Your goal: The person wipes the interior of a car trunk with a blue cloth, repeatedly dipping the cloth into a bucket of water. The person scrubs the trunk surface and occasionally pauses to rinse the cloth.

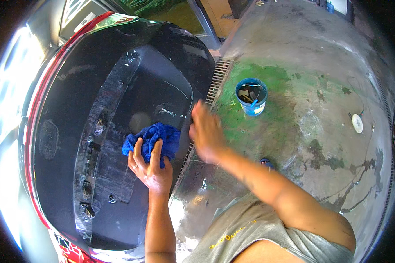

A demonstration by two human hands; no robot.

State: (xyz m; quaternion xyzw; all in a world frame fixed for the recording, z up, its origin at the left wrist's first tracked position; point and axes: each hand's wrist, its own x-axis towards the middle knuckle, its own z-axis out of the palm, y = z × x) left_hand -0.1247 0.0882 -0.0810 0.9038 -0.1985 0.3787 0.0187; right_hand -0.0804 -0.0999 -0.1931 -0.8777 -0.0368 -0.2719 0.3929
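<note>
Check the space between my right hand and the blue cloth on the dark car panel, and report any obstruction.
Nothing visible stands between the right hand and the blue cloth; only dark car panel shows in the gap. The left hand is on the cloth's near side, outside that gap.

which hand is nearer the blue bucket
Right. The right hand is lower left of the blue bucket in the view; the left hand is farther left, on the blue cloth over the dark car panel.
</note>
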